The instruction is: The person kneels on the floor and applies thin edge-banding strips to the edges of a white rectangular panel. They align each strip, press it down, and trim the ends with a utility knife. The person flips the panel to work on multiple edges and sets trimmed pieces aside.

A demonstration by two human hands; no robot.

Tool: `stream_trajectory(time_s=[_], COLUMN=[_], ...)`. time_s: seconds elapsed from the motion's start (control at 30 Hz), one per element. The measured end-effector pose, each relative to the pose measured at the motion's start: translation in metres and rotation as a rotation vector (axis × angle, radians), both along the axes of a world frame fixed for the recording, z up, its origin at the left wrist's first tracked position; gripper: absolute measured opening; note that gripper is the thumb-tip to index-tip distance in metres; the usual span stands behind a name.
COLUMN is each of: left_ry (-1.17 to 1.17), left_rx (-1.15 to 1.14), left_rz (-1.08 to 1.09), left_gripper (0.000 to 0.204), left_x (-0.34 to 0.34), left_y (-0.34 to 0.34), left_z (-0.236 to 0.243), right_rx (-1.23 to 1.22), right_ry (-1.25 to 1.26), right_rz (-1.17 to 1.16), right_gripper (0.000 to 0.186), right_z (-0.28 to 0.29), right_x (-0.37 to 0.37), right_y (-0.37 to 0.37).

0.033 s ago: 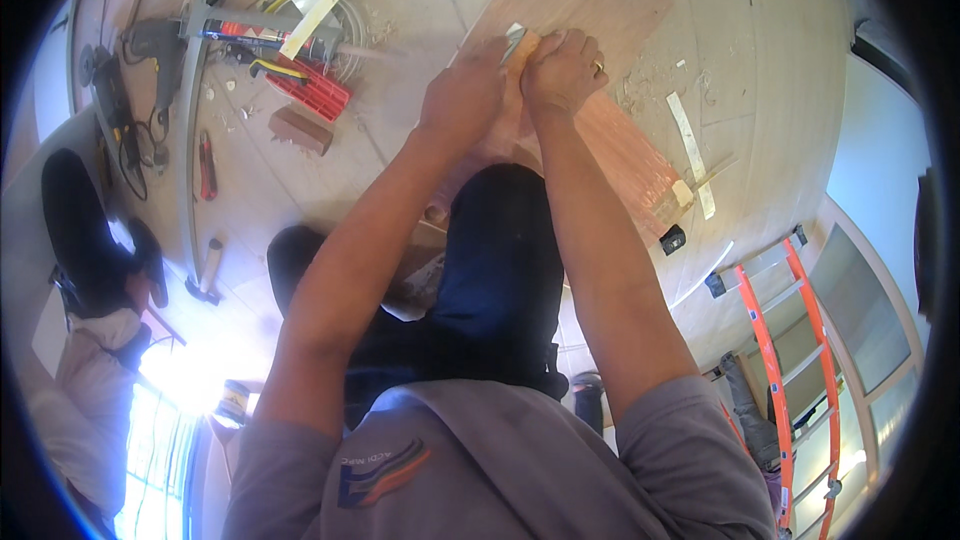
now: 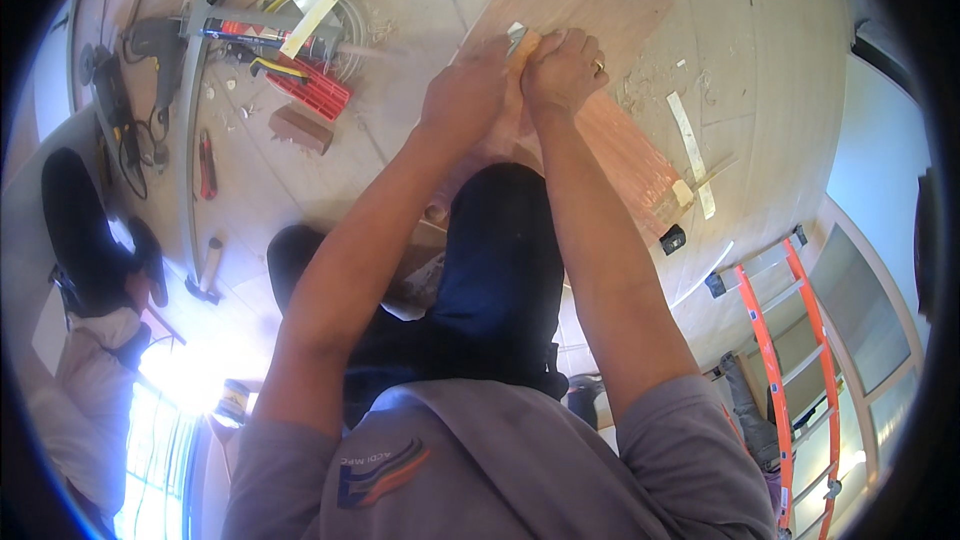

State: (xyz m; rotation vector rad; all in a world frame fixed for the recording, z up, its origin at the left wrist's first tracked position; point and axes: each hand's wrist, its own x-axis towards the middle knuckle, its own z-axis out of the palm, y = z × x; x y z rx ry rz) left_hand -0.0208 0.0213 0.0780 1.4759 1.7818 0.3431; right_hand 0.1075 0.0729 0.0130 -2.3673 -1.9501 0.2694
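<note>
Dark shape [image 2: 583,402] shifted, L hand [image 2: 465,97] & R hand [image 2: 563,72] tight on wooden tool [image 2: 519,52], red tray [image 2: 322,98] under yel. tool [image 2: 278,68].

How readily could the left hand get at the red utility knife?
Probably yes, stretching past the brown block: the red utility knife lies uncovered, though the left hand seems busy.

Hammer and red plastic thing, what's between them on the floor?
A brown block, nearer the red plastic thing, then floor toward the hammer; the head view shows it.
</note>
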Motion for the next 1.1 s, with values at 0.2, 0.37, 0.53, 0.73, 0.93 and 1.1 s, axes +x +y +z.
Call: stream_trajectory(time_s=[0.2,0.37,0.53,0.73,0.93,1.1], left_ry=[0.116,0.189,0.206,0.175,0.197,0.183], left_rx=[0.003,-0.226,-0.254,-0.233,-0.265,-0.239], left_rz=[-0.107,-0.158,-0.153,-0.156,-0.259,-0.24], left_gripper=[0.037,0.035,0.037,0.036,0.031,0.031], left_x=[-0.002,-0.011,-0.026,-0.032,-0.04,-0.039], left_y=[0.007,-0.031,-0.087,-0.085,-0.046,-0.057], left_z=[0.004,0.022,0.023,0.025,0.037,0.023], right_rx=[0.0,0.006,0.026,0.072,0.197,0.246], right_ry=[0.007,-0.066,-0.014,0.055,0.065,0.053], right_rz=[0.021,0.029,0.02,0.045,0.059,0.077], right_gripper=[0.028,0.029,0.03,0.032,0.033,0.034], right_z=[0.0,-0.007,-0.006,-0.008,-0.005,-0.017], right_x=[-0.002,0.0,0.001,0.004,-0.032,-0.038], right_y=[0.006,0.004,0.004,-0.001,-0.024,-0.028])
